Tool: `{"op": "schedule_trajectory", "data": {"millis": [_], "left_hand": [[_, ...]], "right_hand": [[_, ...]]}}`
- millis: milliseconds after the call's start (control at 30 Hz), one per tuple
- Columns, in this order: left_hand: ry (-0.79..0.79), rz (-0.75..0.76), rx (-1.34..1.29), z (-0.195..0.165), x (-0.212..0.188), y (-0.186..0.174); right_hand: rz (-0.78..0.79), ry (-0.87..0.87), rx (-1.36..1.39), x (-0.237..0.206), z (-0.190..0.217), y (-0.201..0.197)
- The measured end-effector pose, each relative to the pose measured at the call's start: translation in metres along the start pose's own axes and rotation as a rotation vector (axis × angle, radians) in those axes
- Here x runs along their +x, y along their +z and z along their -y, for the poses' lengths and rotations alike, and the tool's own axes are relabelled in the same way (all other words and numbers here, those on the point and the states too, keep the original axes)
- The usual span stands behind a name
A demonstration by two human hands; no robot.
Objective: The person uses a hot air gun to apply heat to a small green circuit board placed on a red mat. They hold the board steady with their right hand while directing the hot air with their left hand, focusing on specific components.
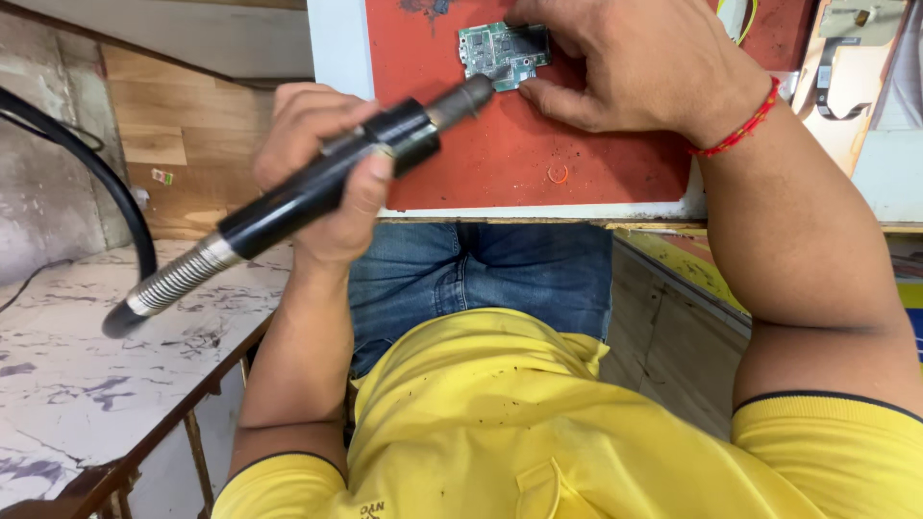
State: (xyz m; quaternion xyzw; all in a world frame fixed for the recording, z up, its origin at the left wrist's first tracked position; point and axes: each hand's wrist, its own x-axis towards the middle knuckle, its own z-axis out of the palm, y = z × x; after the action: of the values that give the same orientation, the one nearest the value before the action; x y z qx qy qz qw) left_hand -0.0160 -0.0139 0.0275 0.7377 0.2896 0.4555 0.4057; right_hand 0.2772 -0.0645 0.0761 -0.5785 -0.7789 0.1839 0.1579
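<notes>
Head view: the left hand (322, 173) is closed in a full fist round the black handle of a hot-air wand (327, 183), which slants from 8 o'clock up toward 2 o'clock so that its metal nozzle (466, 98) ends just at the lower edge of the small green circuit board (502, 53). Gripping mid-handle seems to give control of the tip while the ribbed metal hose (178, 279) trails off behind at 8 o'clock.

The right hand (625, 67), a red thread bracelet (745, 125) on its wrist, lies partly curled over the board's right side, its fingers pressing on the edge and the thumb beneath at 5 o'clock; it looks to pin the board, not lift it.

The board sits at 12 o'clock on a red mat (519, 163) covering the surface (336, 48), probably as heat protection. A tiny orange ring (559, 174) lies loose on the mat, apart from both hands
</notes>
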Motion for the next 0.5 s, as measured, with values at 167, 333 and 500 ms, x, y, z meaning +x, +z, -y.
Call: {"op": "schedule_trajectory", "data": {"millis": [167,333,500], "left_hand": [[-0.003,-0.013,-0.039,0.002,0.002,-0.001],[0.046,0.008,-0.006,0.01,0.003,0.003],[0.033,0.005,0.001,0.008,0.002,0.003]], "right_hand": [[-0.081,-0.145,-0.097,0.004,-0.009,0.003],[-0.05,-0.134,-0.108,0.002,-0.011,0.004],[-0.02,-0.165,-0.092,0.003,-0.008,0.005]]}}
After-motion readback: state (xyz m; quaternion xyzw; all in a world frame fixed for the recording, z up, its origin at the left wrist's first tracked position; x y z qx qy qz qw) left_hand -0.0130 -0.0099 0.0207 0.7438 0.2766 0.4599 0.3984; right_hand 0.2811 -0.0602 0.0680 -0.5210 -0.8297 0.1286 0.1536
